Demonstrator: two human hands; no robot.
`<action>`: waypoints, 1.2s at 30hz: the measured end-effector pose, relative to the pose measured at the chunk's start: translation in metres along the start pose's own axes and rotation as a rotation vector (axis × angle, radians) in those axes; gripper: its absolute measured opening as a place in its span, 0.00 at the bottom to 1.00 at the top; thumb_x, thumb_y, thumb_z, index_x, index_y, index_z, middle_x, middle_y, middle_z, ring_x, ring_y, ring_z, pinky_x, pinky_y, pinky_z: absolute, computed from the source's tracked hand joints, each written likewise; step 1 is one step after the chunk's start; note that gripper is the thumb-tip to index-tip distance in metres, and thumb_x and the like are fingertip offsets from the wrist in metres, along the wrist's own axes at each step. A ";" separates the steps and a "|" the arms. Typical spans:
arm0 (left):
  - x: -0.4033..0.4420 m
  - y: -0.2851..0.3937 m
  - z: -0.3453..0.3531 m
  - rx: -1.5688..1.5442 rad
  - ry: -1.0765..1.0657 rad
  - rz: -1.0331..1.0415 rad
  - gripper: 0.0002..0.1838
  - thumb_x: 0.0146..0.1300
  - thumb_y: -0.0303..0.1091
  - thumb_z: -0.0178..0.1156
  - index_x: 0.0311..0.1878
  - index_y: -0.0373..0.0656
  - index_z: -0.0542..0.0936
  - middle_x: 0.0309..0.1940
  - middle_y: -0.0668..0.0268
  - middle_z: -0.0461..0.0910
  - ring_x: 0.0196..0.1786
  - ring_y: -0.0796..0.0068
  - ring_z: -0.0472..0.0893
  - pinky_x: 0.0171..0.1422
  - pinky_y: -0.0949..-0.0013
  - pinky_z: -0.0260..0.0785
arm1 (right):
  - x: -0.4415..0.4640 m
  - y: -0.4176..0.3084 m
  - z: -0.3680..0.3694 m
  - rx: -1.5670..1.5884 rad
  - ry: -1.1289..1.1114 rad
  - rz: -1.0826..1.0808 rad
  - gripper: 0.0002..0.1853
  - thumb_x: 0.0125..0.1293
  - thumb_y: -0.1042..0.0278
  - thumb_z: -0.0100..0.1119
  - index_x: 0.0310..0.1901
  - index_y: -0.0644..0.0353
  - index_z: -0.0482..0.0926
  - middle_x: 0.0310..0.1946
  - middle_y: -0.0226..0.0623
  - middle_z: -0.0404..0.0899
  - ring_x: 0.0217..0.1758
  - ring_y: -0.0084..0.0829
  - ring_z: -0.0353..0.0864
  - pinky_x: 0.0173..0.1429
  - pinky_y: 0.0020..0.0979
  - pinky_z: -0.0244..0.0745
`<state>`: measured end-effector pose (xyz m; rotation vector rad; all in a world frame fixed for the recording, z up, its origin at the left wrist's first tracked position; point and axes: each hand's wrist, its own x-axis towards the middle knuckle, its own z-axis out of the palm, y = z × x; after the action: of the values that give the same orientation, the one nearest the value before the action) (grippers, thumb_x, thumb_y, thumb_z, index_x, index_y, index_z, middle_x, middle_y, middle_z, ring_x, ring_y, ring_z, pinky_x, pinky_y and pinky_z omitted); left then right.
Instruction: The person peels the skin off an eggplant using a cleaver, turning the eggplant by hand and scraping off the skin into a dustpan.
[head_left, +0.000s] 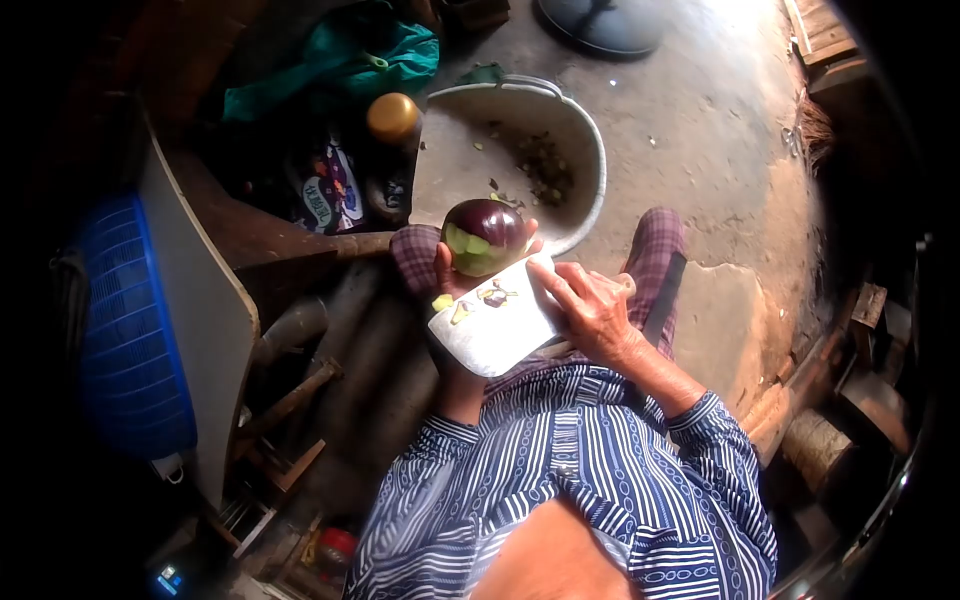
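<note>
My left hand (446,274) is wrapped round a dark purple eggplant (502,222) and holds it from below, partly hidden by the blade. Pale green flesh shows where skin is gone on the eggplant's near left side. In my right hand (598,308) is a cleaver (500,340), its broad bright blade lying against or just in front of the eggplant. Bits of peel (495,294) stick to the blade. Beyond my hands, between my knees, a whitish basin (596,185) contains scattered peelings (545,168).
At the left stand a blue plastic basket (125,330) and an upright board (190,300). Green cloth (385,50), a gold-coloured lid (392,118) and a printed bag (333,190) lie at upper left. A dark round lid (605,22) rests on the floor. Wood pieces (875,400) line the right.
</note>
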<state>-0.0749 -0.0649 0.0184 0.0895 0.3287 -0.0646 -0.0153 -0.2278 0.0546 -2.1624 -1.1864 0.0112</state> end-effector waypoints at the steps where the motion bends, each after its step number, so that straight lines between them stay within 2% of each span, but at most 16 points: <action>1: -0.002 -0.003 0.005 0.014 0.038 0.037 0.50 0.58 0.70 0.47 0.69 0.34 0.54 0.68 0.44 0.56 0.69 0.52 0.60 0.72 0.56 0.53 | 0.001 -0.002 0.001 -0.004 0.018 0.012 0.29 0.51 0.70 0.61 0.59 0.57 0.70 0.29 0.36 0.71 0.25 0.30 0.77 0.29 0.32 0.75; 2: -0.003 -0.004 0.013 0.029 0.075 0.075 0.50 0.59 0.69 0.46 0.69 0.33 0.52 0.69 0.44 0.55 0.69 0.53 0.60 0.72 0.56 0.52 | 0.003 -0.004 0.001 -0.006 0.020 0.011 0.29 0.51 0.70 0.61 0.59 0.57 0.70 0.29 0.36 0.71 0.25 0.30 0.77 0.29 0.32 0.75; 3: -0.005 -0.004 0.020 -0.027 0.024 0.084 0.44 0.61 0.62 0.52 0.67 0.34 0.56 0.67 0.46 0.58 0.68 0.54 0.62 0.71 0.56 0.54 | 0.004 -0.006 0.001 -0.022 0.045 0.023 0.29 0.51 0.70 0.61 0.59 0.57 0.70 0.30 0.36 0.72 0.25 0.31 0.77 0.29 0.32 0.75; 4: -0.007 -0.007 0.029 -0.027 0.019 0.083 0.44 0.61 0.62 0.52 0.67 0.34 0.56 0.67 0.46 0.58 0.68 0.54 0.62 0.71 0.56 0.54 | 0.005 -0.007 0.001 -0.038 0.070 0.035 0.29 0.52 0.70 0.60 0.59 0.56 0.70 0.30 0.36 0.72 0.25 0.31 0.77 0.29 0.31 0.75; 6: -0.010 -0.012 0.040 -0.362 0.097 0.056 0.44 0.60 0.61 0.53 0.67 0.33 0.58 0.66 0.46 0.60 0.66 0.53 0.65 0.70 0.56 0.57 | 0.008 -0.010 0.001 -0.053 0.083 0.062 0.29 0.52 0.70 0.60 0.59 0.56 0.70 0.30 0.36 0.72 0.25 0.31 0.77 0.29 0.31 0.75; 7: -0.009 -0.012 0.038 -0.353 0.088 0.063 0.44 0.60 0.61 0.53 0.66 0.33 0.58 0.66 0.46 0.61 0.66 0.53 0.65 0.70 0.56 0.58 | 0.009 -0.012 0.002 -0.065 0.095 0.090 0.28 0.52 0.70 0.60 0.59 0.55 0.70 0.31 0.36 0.72 0.25 0.32 0.77 0.29 0.31 0.75; 11: -0.011 -0.015 0.013 -0.148 0.035 0.118 0.42 0.61 0.59 0.53 0.66 0.33 0.59 0.64 0.47 0.62 0.65 0.53 0.65 0.69 0.57 0.58 | 0.012 -0.013 0.011 -0.072 0.177 0.108 0.28 0.54 0.69 0.59 0.59 0.54 0.70 0.31 0.36 0.72 0.24 0.33 0.77 0.28 0.31 0.74; 13: -0.013 -0.015 0.002 -0.074 0.026 0.154 0.41 0.61 0.58 0.53 0.65 0.33 0.59 0.64 0.47 0.63 0.65 0.53 0.66 0.69 0.57 0.59 | 0.012 -0.015 0.012 -0.111 0.099 0.200 0.26 0.56 0.68 0.58 0.59 0.54 0.70 0.31 0.36 0.71 0.24 0.33 0.77 0.27 0.32 0.74; 22: -0.026 -0.019 -0.019 0.030 0.058 0.269 0.37 0.62 0.54 0.54 0.64 0.33 0.61 0.61 0.49 0.66 0.63 0.54 0.67 0.68 0.58 0.60 | 0.019 -0.020 0.004 -0.104 0.091 0.131 0.25 0.57 0.68 0.58 0.59 0.54 0.70 0.29 0.35 0.70 0.24 0.32 0.77 0.26 0.31 0.73; 30: -0.025 -0.021 -0.033 0.374 0.153 0.403 0.33 0.63 0.50 0.54 0.62 0.33 0.62 0.59 0.50 0.68 0.61 0.54 0.69 0.67 0.58 0.61 | 0.022 -0.017 0.005 -0.105 0.068 0.119 0.25 0.57 0.68 0.58 0.58 0.56 0.71 0.28 0.35 0.70 0.24 0.32 0.76 0.27 0.30 0.74; 32: -0.024 -0.022 -0.036 0.541 0.179 0.474 0.32 0.63 0.49 0.54 0.62 0.33 0.63 0.58 0.50 0.69 0.61 0.55 0.69 0.67 0.59 0.62 | 0.023 -0.018 0.005 -0.109 0.052 0.128 0.25 0.58 0.67 0.58 0.59 0.56 0.70 0.28 0.35 0.70 0.25 0.32 0.76 0.28 0.30 0.74; 33: -0.023 -0.022 -0.039 0.847 0.191 0.560 0.32 0.63 0.48 0.54 0.62 0.33 0.63 0.58 0.51 0.69 0.61 0.55 0.69 0.67 0.59 0.62 | 0.023 -0.018 0.005 -0.109 0.051 0.128 0.25 0.58 0.67 0.58 0.59 0.56 0.70 0.28 0.35 0.70 0.25 0.32 0.76 0.28 0.30 0.74; 34: -0.023 -0.020 -0.042 1.724 0.293 0.687 0.31 0.63 0.48 0.54 0.61 0.33 0.63 0.58 0.51 0.70 0.61 0.55 0.69 0.66 0.59 0.62 | 0.024 -0.017 0.005 -0.117 0.066 0.123 0.24 0.58 0.67 0.58 0.58 0.56 0.71 0.28 0.35 0.70 0.25 0.31 0.76 0.27 0.30 0.74; 35: -0.024 -0.020 -0.042 2.404 0.439 0.858 0.31 0.63 0.47 0.54 0.61 0.33 0.63 0.57 0.51 0.70 0.60 0.55 0.69 0.66 0.59 0.62 | 0.026 -0.017 0.006 -0.126 0.081 0.119 0.23 0.59 0.67 0.58 0.57 0.56 0.71 0.27 0.35 0.69 0.25 0.31 0.76 0.27 0.30 0.74; 36: -0.022 -0.022 -0.043 2.662 0.531 0.918 0.31 0.64 0.47 0.54 0.61 0.33 0.64 0.57 0.51 0.70 0.60 0.55 0.70 0.66 0.59 0.62 | 0.026 -0.014 0.007 -0.127 0.080 0.121 0.23 0.59 0.67 0.58 0.57 0.56 0.71 0.27 0.35 0.69 0.25 0.31 0.76 0.27 0.30 0.74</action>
<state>-0.1115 -0.0814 -0.0167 2.9109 0.4790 0.4980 -0.0125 -0.1990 0.0645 -2.3200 -1.0351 -0.0995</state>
